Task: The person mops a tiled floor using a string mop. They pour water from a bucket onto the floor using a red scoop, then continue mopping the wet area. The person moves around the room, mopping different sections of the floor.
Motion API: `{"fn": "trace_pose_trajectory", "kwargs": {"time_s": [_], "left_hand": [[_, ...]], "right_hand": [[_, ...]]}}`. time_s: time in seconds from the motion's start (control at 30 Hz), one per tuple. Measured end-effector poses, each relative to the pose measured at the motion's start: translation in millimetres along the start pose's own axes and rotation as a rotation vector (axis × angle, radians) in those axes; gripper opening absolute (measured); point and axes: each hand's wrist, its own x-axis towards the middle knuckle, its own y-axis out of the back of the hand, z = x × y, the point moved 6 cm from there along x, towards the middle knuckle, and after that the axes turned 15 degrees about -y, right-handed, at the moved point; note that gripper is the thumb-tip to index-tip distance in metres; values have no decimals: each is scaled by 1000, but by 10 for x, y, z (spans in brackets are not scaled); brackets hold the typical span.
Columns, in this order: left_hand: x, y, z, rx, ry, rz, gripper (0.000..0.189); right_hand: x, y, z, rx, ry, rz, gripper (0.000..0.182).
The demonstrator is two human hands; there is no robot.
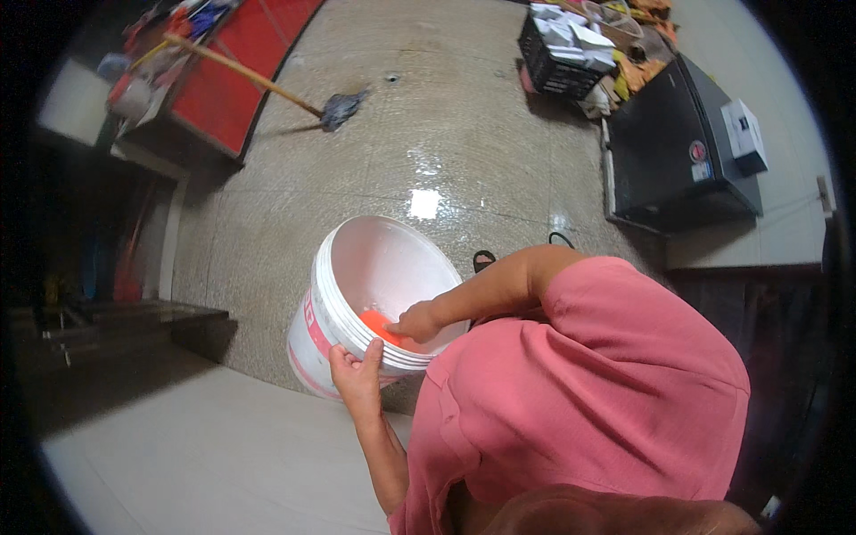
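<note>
Before me a large white plastic bucket [338, 264] with red print on its side leans toward my body over the wet floor. My left hand [358, 374] grips its ribbed rim, the thumb lying over the edge. Inside the mouth, my right hand [421, 322] has its fingers on an orange plastic object [379, 324], perhaps a scoop or a bowl. The near rim hides the lower part of that object, and its full shape cannot be made out.
A mop [341, 110] with a wooden handle leans on a red-fronted cabinet [221, 100]. Wet, shiny tiles [428, 160] cover the floor around a small drain [392, 78]. At right stand a dark fridge [659, 144] and a black crate [558, 70] of white items.
</note>
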Motion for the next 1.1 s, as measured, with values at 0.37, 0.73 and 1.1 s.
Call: {"fn": "trace_pose_trajectory", "kwargs": {"time_s": [0.37,0.73,1.1], "left_hand": [[387,-358,-387,108,134,80,25],[748,-1032,-718,-40,267,301,38],[1098,-1161,-982,-50,335,471,42]], "right_hand": [[-606,36,961,1524,-221,-684,34],[-2032,861,2622,1715,-36,-332,45],[-3217,104,4312,1900,-254,161,52]]}}
